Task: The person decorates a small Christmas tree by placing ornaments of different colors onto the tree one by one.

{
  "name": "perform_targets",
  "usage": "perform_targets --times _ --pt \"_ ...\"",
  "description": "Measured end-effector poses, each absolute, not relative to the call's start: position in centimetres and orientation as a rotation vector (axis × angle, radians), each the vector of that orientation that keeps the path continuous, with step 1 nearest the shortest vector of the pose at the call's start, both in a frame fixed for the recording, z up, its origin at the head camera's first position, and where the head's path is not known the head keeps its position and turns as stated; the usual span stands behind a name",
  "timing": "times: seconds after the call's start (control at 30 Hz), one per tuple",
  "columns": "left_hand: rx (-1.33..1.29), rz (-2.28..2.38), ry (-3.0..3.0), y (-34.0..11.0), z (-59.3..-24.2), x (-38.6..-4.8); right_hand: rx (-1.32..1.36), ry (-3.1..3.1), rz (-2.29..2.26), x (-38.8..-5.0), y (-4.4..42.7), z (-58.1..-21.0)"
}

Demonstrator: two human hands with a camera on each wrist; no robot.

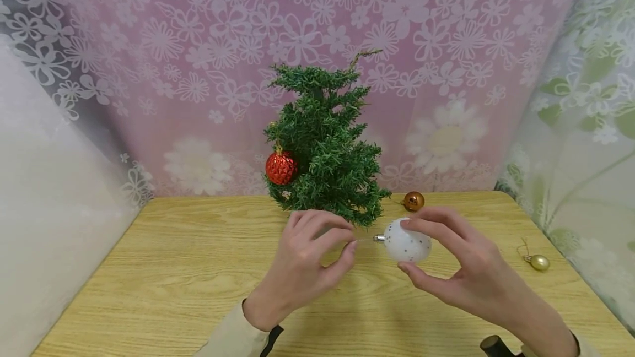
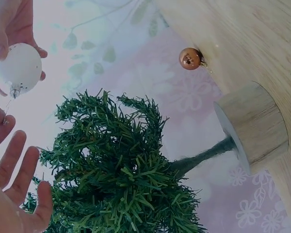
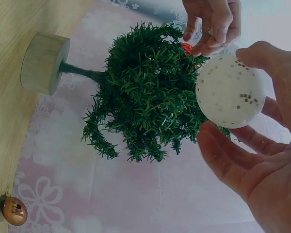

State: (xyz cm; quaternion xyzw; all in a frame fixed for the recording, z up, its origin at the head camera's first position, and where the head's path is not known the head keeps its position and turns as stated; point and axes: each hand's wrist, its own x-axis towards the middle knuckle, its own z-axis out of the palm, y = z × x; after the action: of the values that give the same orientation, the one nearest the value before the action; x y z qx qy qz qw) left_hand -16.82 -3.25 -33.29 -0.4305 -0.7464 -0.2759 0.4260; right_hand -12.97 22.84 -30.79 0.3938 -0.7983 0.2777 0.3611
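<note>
My right hand (image 1: pixel 471 269) holds a white Christmas bauble (image 1: pixel 408 240) with small dark speckles, fingertips above and thumb below. The bauble's silver cap points left. A thin hanging thread (image 2: pixel 8 104) runs from the cap to my left hand (image 1: pixel 312 258), whose thumb and forefinger pinch its end. In the left wrist view the other left fingers (image 2: pixel 26 174) spread apart. Behind both hands stands a small artificial Christmas tree (image 1: pixel 327 142) on a round wooden base (image 2: pixel 254 127). A red textured bauble (image 1: pixel 281 168) hangs on its left side by a gold loop.
On the wooden table (image 1: pixel 198 269), a copper bauble (image 1: pixel 414 201) lies right of the tree near the back edge. A small gold bauble (image 1: pixel 538 262) with a string loop lies near the right edge. Flowered curtains (image 1: pixel 307 21) enclose the back and sides.
</note>
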Motion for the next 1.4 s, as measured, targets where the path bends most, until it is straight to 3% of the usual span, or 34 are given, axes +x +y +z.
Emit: perform_targets --times 0.63,1.4 --pt "-1.05 -0.64 -1.735 -2.6 -33.3 -16.5 1.073 -2.234 0.843 -12.6 21.8 -31.2" --pt "-1.106 -0.608 -1.577 -1.7 -33.4 -16.6 1.067 -2.011 0.809 -13.4 20.0 -31.5"
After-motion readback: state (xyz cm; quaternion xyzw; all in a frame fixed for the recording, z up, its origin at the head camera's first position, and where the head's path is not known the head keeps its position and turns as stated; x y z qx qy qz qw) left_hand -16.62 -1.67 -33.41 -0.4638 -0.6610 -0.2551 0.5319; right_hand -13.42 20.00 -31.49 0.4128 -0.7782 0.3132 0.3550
